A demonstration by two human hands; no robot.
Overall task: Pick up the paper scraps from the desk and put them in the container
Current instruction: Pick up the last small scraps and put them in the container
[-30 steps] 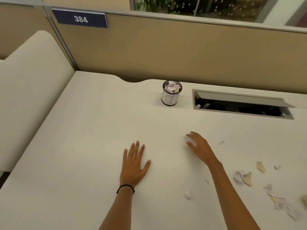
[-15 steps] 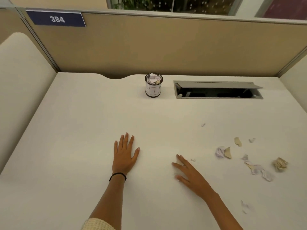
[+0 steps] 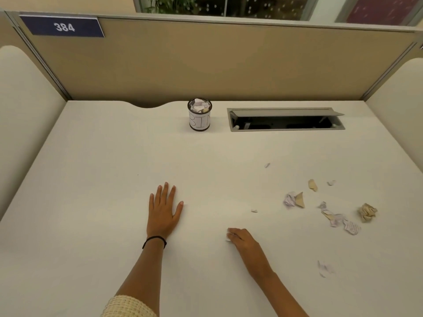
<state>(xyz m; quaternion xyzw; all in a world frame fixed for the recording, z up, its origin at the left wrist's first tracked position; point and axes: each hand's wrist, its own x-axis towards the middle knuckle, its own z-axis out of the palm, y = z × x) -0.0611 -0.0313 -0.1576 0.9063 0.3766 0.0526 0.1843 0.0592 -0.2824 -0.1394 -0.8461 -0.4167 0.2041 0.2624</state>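
A small round container (image 3: 199, 115) with "BIN" on its white label stands at the back of the pale desk (image 3: 114, 168), with scraps inside it. My left hand (image 3: 164, 210) lies flat on the desk, fingers spread, holding nothing. My right hand (image 3: 243, 242) rests low on the desk with its fingers curled over a small white paper scrap (image 3: 228, 237) at the fingertips. Several more scraps lie to the right: a white and tan pair (image 3: 294, 199), a crumpled tan ball (image 3: 367, 212), a printed strip (image 3: 341, 221), a tiny bit (image 3: 254, 210) and one near me (image 3: 324, 268).
An open grey cable tray (image 3: 286, 120) is cut into the desk right of the container. Tan partition walls (image 3: 229, 65) enclose the back, with padded side panels left and right. A sign reading 384 (image 3: 63, 27) hangs at the top left.
My right hand has drawn back toward me and curled its fingers onto a small white scrap. The view has swung to the right. The left hand has stayed flat.
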